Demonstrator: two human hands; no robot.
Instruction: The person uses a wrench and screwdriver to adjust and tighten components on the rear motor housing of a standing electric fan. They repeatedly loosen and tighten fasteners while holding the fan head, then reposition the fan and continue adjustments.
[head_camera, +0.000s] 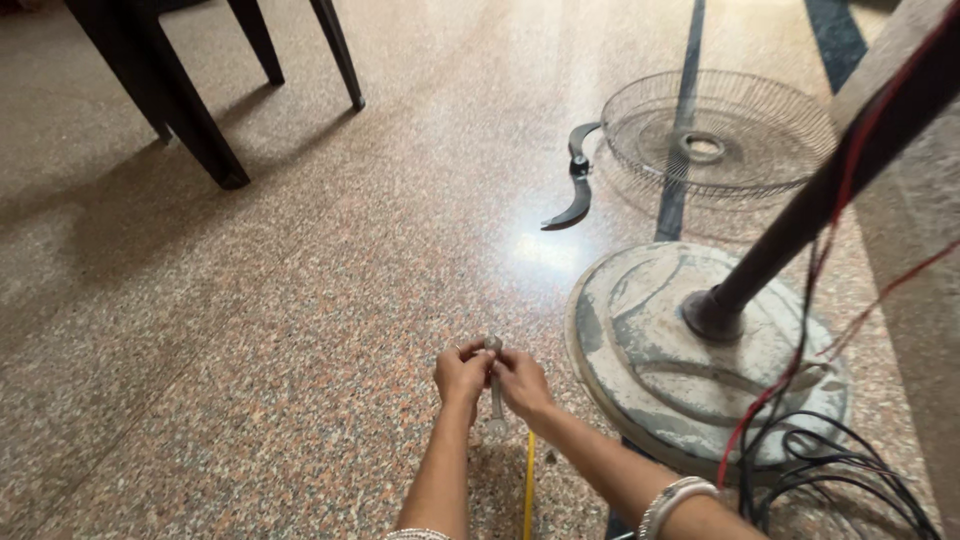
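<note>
My left hand (461, 375) and my right hand (520, 380) meet low over the speckled stone floor, both closed around a small grey metal rod-like part (494, 385) held upright between them. A round knob tops the part. A thin yellow stick or handle (528, 490) runs down from under my hands towards me. Bangles show on both wrists.
A round, dusty fan base (640, 350) with a dark pole (800, 215) stands just right of my hands. Black and red wires (830, 470) lie coiled beside it. A wire fan guard (715, 135) and a dark curved blade piece (577, 190) lie farther off. Dark furniture legs (200, 130) stand at top left.
</note>
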